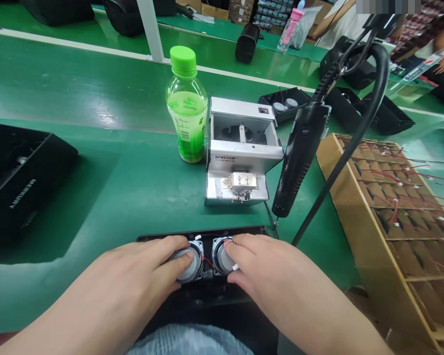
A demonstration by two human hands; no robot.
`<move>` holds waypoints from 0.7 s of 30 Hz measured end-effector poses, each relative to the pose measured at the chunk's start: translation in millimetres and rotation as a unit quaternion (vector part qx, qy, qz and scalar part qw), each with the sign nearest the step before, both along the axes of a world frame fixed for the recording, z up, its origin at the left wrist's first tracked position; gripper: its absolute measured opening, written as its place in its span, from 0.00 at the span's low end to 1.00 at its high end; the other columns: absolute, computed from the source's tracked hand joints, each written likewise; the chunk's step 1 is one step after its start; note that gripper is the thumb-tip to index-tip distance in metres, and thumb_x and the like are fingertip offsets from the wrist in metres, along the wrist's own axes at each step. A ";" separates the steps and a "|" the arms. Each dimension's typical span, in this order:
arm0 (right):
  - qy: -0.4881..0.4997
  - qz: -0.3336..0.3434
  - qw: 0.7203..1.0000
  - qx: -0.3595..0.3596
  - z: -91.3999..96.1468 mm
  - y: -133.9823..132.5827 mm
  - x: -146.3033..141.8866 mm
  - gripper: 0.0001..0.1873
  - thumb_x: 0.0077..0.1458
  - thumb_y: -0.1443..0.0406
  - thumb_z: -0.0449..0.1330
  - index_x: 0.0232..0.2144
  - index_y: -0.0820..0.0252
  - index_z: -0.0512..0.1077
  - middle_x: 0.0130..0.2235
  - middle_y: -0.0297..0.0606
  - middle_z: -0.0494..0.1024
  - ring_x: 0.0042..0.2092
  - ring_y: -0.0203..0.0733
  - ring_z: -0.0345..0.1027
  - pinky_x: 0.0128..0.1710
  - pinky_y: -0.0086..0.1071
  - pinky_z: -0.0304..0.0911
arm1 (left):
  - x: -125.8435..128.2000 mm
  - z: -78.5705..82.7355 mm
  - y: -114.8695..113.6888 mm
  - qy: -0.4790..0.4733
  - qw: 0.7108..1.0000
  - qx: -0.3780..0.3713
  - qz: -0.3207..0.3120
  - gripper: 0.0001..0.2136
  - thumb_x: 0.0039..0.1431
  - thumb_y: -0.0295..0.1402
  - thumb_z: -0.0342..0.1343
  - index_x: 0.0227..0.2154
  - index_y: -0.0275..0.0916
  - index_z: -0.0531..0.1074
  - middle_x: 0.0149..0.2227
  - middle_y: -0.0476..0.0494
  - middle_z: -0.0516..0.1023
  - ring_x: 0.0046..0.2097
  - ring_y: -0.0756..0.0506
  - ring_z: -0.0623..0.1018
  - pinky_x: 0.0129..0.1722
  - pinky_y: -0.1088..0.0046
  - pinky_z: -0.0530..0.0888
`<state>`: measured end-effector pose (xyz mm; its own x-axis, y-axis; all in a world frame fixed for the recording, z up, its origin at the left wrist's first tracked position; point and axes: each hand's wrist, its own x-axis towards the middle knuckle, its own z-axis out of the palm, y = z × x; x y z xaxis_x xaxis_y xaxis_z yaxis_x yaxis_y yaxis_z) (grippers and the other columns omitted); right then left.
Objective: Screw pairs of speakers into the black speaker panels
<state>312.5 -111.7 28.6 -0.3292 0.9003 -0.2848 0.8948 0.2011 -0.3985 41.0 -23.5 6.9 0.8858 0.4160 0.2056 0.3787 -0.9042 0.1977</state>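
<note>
A black speaker housing (207,235) lies at the near edge of the green bench. Two round grey speaker drivers sit in it side by side. My left hand (148,273) rests with curled fingers on the left driver (187,266). My right hand (266,268) presses its fingertips on the right driver (222,259). A thin red wire (206,261) runs between the two drivers. Both hands lie over the housing and hide most of it.
A silver screw feeder box (240,158) stands just behind the housing, with a green-capped bottle (187,106) to its left. A black electric screwdriver (299,158) hangs on its cable at the right. A cardboard divider tray (392,207) of wired drivers is far right; a black casing (18,177) sits left.
</note>
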 end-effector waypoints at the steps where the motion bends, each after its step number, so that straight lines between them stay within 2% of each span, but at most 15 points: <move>1: 0.002 -0.002 1.000 0.002 0.7 -0.4 -0.4 0.17 0.71 0.67 0.64 0.60 0.55 0.74 0.56 0.39 0.82 0.55 0.55 0.80 0.55 0.56 0.81 | 1.9 2.3 1.3 0.001 1.000 0.004 -0.004 0.17 0.75 0.26 0.47 0.50 0.41 0.82 0.51 0.38 0.88 0.44 0.38 0.89 0.38 0.62 0.84; 8: 0.001 -0.012 1.000 0.019 4.8 -1.4 -2.3 0.17 0.70 0.68 0.65 0.59 0.56 0.75 0.59 0.41 0.82 0.58 0.56 0.80 0.59 0.59 0.80 | 9.9 13.3 5.0 0.022 1.000 0.010 -0.006 0.19 0.75 0.27 0.44 0.46 0.41 0.82 0.48 0.37 0.89 0.37 0.37 0.90 0.29 0.61 0.84; 13: -0.006 -0.008 1.000 0.028 3.5 -2.0 -1.7 0.15 0.71 0.66 0.65 0.58 0.57 0.76 0.56 0.43 0.83 0.56 0.58 0.81 0.57 0.60 0.81 | 12.0 15.3 5.2 0.016 1.000 0.005 -0.013 0.20 0.73 0.25 0.43 0.44 0.41 0.82 0.43 0.38 0.90 0.34 0.38 0.89 0.27 0.62 0.83; 21: -0.023 0.006 0.997 0.070 6.1 -2.9 -5.6 0.13 0.68 0.67 0.67 0.54 0.60 0.78 0.53 0.45 0.85 0.52 0.58 0.83 0.49 0.54 0.84 | 10.7 16.9 8.6 0.041 0.997 -0.064 -0.002 0.17 0.70 0.25 0.49 0.44 0.43 0.84 0.45 0.42 0.90 0.37 0.39 0.89 0.34 0.64 0.84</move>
